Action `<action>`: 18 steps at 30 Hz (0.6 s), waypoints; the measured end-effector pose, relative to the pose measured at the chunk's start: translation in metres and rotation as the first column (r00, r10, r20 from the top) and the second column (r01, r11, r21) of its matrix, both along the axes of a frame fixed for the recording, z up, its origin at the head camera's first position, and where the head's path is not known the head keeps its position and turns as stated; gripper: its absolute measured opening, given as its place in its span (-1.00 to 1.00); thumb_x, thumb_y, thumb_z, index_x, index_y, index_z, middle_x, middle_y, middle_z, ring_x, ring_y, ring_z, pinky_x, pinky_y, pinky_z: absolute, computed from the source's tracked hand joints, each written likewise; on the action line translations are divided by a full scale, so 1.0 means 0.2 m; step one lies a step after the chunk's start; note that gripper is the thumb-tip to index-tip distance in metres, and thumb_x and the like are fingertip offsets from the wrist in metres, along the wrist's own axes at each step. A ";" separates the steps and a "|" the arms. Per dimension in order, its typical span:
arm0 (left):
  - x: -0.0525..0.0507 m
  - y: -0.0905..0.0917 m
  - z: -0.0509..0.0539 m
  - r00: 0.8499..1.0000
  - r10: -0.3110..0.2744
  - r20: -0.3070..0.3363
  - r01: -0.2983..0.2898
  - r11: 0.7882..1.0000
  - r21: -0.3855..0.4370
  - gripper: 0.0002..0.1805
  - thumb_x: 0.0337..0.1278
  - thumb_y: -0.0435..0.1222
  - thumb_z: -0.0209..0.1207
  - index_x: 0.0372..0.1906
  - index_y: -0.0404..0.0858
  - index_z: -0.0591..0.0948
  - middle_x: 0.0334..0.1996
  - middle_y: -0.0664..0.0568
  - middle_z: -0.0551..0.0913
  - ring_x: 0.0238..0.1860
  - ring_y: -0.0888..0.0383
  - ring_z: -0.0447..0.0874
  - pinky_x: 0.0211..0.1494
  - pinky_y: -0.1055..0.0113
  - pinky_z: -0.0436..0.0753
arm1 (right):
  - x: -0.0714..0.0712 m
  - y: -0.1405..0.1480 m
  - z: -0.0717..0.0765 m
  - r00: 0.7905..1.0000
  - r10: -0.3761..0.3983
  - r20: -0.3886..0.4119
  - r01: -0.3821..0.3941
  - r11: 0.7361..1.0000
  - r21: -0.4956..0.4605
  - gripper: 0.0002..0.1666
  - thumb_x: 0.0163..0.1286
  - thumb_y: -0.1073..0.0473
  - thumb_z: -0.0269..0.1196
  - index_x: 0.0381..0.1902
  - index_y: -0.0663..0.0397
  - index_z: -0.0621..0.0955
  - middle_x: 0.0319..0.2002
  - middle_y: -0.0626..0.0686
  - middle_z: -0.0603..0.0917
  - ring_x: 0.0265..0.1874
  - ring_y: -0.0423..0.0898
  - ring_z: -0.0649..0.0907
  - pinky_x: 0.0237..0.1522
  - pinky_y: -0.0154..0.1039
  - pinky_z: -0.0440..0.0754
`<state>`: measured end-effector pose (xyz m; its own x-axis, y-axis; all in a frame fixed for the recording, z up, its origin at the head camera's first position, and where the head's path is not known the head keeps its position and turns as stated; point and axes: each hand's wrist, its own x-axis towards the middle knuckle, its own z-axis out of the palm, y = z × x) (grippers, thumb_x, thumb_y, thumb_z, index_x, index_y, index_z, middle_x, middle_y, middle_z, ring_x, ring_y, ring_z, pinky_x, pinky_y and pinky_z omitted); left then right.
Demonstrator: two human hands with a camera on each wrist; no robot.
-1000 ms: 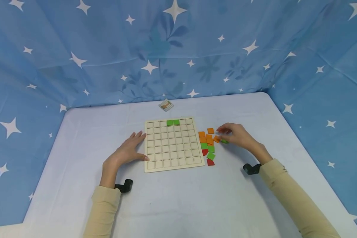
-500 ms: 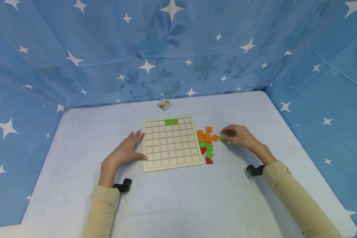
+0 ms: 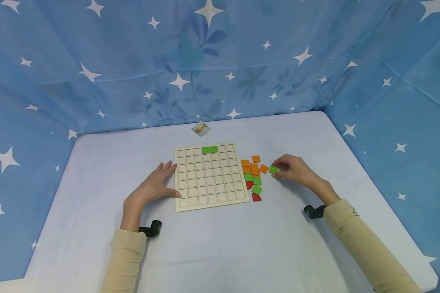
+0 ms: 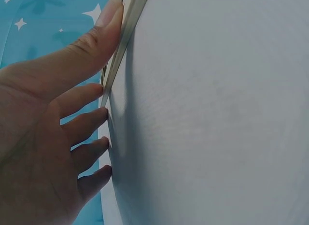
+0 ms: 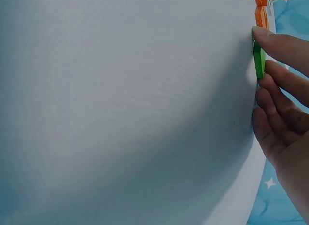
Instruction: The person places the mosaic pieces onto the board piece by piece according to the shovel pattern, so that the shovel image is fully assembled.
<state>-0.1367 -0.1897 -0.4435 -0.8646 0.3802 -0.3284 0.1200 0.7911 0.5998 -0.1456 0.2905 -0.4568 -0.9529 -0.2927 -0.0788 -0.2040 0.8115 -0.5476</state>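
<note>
A pale wooden grid board (image 3: pixel 209 179) lies on the table, with two green square tiles (image 3: pixel 210 149) in its far row. My left hand (image 3: pixel 155 185) rests at the board's left side, fingers spread, the thumb on its near left corner. In the left wrist view the thumb (image 4: pixel 96 44) and fingertips touch the board's edge (image 4: pixel 126 34). Right of the loose tiles, my right hand (image 3: pixel 292 169) pinches a green square tile (image 3: pixel 273 169) between thumb and fingers. The right wrist view shows that tile (image 5: pixel 259 61) slightly tilted, low over the cloth.
Several orange square tiles (image 3: pixel 256 158) lie by the board's right side, some overlapping. Nearer are green tiles (image 3: pixel 257 190) and two red quarter-round pieces (image 3: pixel 256 197). A small patterned card (image 3: pixel 201 128) lies behind the board. A blue starry curtain (image 3: pixel 220 61) borders the white table (image 3: pixel 212 248).
My right hand has shifted slightly right, away from the orange tiles, and its fingers have closed on the green tile, which now shows more fully. The left hand keeps its place at the board.
</note>
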 end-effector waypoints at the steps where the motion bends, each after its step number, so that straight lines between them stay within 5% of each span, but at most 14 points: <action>1: 0.00 0.00 0.00 1.000 0.000 -0.002 0.000 1.000 0.001 0.19 0.03 -0.06 0.53 0.66 -0.26 0.08 0.68 -0.19 -0.10 0.67 -0.26 -0.32 0.60 -0.38 -0.09 | 0.00 0.00 0.00 1.000 0.002 -0.004 -0.002 1.000 0.000 -0.61 0.24 0.22 0.50 0.00 0.24 0.72 -0.11 0.16 0.72 -0.16 0.04 0.60 -0.01 0.00 0.65; 18: 0.00 0.00 0.00 1.000 -0.005 -0.014 0.005 1.000 0.006 0.19 0.01 -0.07 0.54 0.65 -0.28 0.09 0.67 -0.22 -0.09 0.67 -0.29 -0.30 0.59 -0.39 -0.08 | -0.01 0.00 -0.03 0.999 -0.020 -0.035 0.020 1.000 0.008 -0.68 0.27 0.22 0.48 -0.04 0.22 0.74 -0.18 0.13 0.72 -0.21 0.02 0.60 -0.07 -0.09 0.65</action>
<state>-0.1372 -0.1901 -0.4441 -0.8672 0.3863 -0.3142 0.1323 0.7871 0.6025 -0.1475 0.2901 -0.4621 -0.9607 -0.2734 -0.0473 -0.2071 0.8200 -0.5335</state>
